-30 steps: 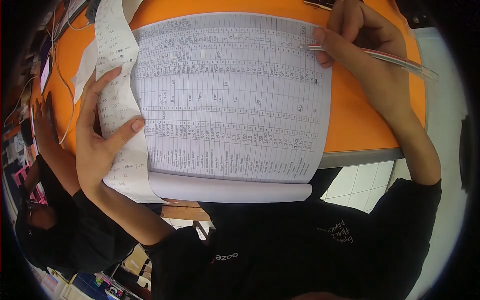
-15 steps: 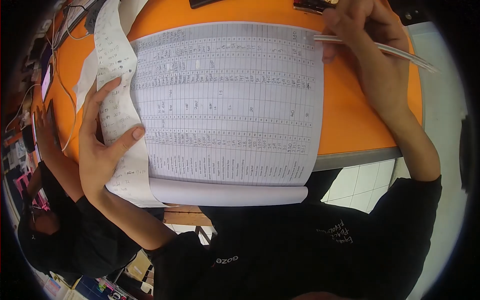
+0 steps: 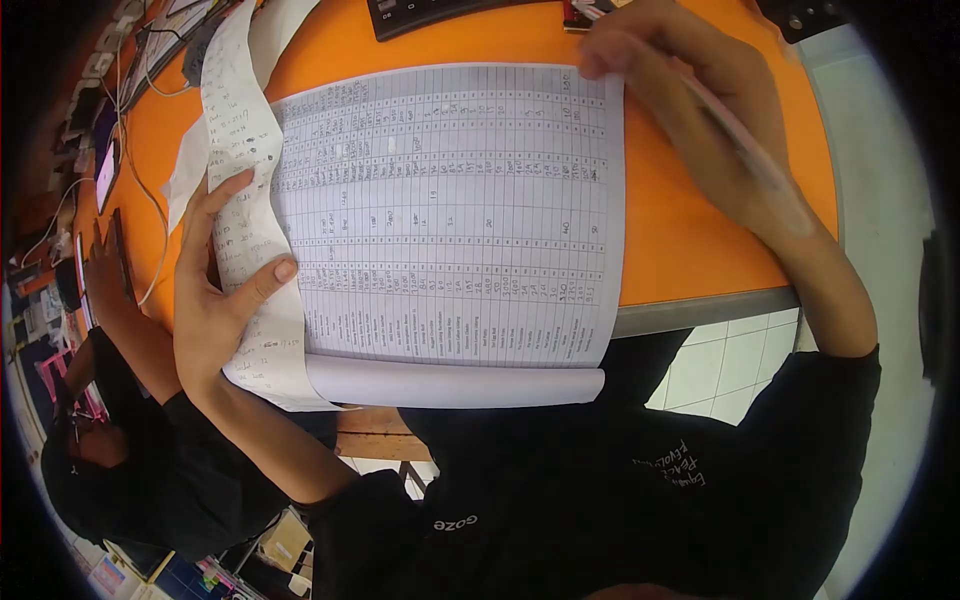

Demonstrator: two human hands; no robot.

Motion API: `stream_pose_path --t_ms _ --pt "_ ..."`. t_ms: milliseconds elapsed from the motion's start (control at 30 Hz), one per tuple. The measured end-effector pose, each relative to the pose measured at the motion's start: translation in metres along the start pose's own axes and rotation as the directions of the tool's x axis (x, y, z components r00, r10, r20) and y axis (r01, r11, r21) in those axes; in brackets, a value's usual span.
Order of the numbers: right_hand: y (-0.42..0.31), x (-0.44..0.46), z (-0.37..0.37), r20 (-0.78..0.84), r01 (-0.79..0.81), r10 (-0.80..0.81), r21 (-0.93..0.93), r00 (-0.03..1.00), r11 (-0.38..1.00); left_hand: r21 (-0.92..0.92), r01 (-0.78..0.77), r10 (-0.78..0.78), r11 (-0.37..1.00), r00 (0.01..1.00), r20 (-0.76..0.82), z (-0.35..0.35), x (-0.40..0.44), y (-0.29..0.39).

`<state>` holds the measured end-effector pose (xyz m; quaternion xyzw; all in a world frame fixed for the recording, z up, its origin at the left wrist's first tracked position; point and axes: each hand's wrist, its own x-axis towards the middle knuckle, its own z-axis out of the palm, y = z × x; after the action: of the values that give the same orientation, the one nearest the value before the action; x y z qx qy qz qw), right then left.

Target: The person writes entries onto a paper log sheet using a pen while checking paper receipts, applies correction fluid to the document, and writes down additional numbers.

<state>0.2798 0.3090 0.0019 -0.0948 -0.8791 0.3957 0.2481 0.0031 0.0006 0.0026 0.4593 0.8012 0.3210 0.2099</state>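
Observation:
A printed sheet (image 3: 440,200) with rows, columns and handwritten figures lies on the orange table, its near edge rolled up. Along its left side is a long, curling strip of paper (image 3: 240,120) with handwriting. My left hand (image 3: 215,310) lies on this strip, thumb and index finger spread; its other fingers are mostly hidden. My right hand (image 3: 700,110) is bent over the sheet's far right corner, closed around a pale, see-through pen (image 3: 740,140) smeared by motion. The pen slants back across the hand; its tip cannot be made out.
A black keyboard-like device (image 3: 420,15) sits at the table's far edge, with a small dark object (image 3: 578,20) near my right fingers. Cables and a phone-like device (image 3: 106,178) are at the left. Another person in black (image 3: 150,470) sits there, one hand (image 3: 105,275) at the table.
My right hand has moved left and slightly up with the pen, which now points back across the hand. The papers sit slightly differently in view. My left hand keeps its place on the strip.

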Motion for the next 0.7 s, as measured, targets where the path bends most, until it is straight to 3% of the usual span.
stream_pose_path --t_ms 67,167,367,467,600,700 --pt "-0.010 0.002 -0.002 0.049 0.051 -0.040 -0.239 0.998 0.970 -0.042 -0.037 0.038 0.998 0.999 0.007 0.000 0.000 0.000" --pt "-0.009 0.003 -0.001 0.053 0.070 -0.058 -0.270 0.997 0.960 -0.017 -0.042 0.043 0.999 0.999 0.014 -0.002 0.001 0.002" --pt "-0.016 -0.001 0.007 -0.018 -0.103 0.102 -0.247 0.995 0.964 0.000 -0.055 0.055 0.998 0.998 0.000 0.000 0.001 0.002" --pt "-0.005 0.000 0.004 0.024 -0.011 0.017 -0.219 1.000 0.976 -0.004 -0.057 0.057 0.998 0.998 0.007 0.000 0.001 0.002" --pt "0.001 -0.003 0.005 0.042 -0.019 0.022 -0.073 0.999 0.997 0.020 -0.057 0.056 0.998 0.998 0.016 -0.001 0.002 0.002" --pt "-0.007 -0.004 0.008 0.026 -0.043 0.045 -0.068 0.999 0.997 0.025 -0.072 0.072 0.997 0.997 0.015 -0.001 0.002 0.002"
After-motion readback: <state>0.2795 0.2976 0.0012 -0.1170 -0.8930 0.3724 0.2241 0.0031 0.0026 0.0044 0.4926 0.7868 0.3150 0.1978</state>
